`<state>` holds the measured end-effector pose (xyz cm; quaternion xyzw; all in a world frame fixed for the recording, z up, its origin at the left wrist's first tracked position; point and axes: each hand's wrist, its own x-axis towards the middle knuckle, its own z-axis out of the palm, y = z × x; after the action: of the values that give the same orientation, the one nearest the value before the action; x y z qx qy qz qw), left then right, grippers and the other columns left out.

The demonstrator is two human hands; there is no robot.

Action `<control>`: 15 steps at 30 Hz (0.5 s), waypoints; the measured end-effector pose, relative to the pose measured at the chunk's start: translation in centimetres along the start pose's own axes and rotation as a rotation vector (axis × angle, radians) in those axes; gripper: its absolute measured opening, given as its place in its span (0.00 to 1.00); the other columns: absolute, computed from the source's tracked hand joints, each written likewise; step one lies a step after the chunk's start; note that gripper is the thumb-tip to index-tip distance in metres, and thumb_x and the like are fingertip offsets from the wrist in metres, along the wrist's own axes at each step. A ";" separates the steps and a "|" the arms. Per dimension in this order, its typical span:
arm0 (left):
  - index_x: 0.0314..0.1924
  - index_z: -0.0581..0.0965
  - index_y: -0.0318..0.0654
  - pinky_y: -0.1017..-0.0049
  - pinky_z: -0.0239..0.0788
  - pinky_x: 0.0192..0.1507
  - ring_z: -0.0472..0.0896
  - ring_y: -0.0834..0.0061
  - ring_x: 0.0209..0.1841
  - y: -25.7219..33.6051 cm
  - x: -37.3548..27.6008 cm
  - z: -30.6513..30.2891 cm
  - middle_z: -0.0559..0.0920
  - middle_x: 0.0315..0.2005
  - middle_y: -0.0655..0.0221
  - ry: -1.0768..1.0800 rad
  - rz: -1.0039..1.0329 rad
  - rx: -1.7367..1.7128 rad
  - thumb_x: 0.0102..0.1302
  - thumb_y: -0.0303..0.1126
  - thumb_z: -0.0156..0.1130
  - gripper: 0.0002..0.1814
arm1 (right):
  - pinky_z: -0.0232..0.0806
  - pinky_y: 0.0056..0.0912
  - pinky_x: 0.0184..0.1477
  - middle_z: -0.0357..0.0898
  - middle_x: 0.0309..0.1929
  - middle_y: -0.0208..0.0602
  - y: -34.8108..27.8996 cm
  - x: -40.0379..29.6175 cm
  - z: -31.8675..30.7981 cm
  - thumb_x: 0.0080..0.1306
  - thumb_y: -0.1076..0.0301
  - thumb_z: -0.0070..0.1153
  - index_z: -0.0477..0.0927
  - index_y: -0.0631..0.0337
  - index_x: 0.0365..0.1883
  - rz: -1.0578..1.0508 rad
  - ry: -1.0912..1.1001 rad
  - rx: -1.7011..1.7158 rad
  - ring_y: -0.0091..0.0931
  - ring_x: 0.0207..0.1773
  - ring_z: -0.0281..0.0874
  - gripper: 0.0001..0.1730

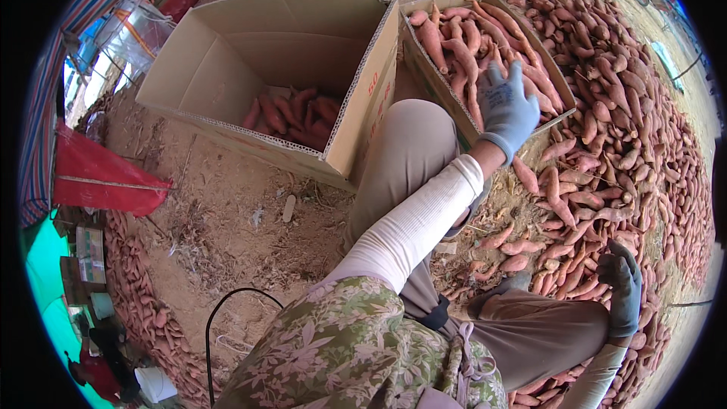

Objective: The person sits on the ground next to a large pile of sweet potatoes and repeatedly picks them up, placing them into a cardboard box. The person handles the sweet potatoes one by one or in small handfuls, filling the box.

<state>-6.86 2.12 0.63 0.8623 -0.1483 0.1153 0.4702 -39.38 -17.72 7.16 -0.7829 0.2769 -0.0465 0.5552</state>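
Observation:
My left hand, in a grey-blue work glove, reaches over the low cardboard box of sweet potatoes at the upper right. Its fingers touch the roots on top; whether they grip one cannot be told. My right hand, in a similar glove, is beside my bent knee, above the long heap of sweet potatoes, with its fingers curled and no root visible in it. Left of the low box stands a tall open cardboard box. Several sweet potatoes lie on its bottom.
Loose sweet potatoes lie on the soil near my foot. A red cloth hangs at the left, and another row of sweet potatoes runs below it. A person is at the lower left by a white bucket. A black cable curves beside me.

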 end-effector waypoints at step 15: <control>0.51 0.81 0.35 0.74 0.71 0.43 0.80 0.76 0.39 -5.9 9.8 -38.0 0.84 0.37 0.66 -0.494 0.155 0.598 0.67 0.34 0.58 0.16 | 0.69 0.22 0.38 0.80 0.40 0.28 2.7 2.3 -2.8 0.75 0.50 0.47 0.74 0.60 0.62 0.260 -0.046 -0.126 0.18 0.37 0.74 0.26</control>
<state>2.16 35.77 19.53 0.9493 -0.2814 -0.0225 0.1384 -39.57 -21.78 5.21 -0.7747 0.3654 0.0615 0.5124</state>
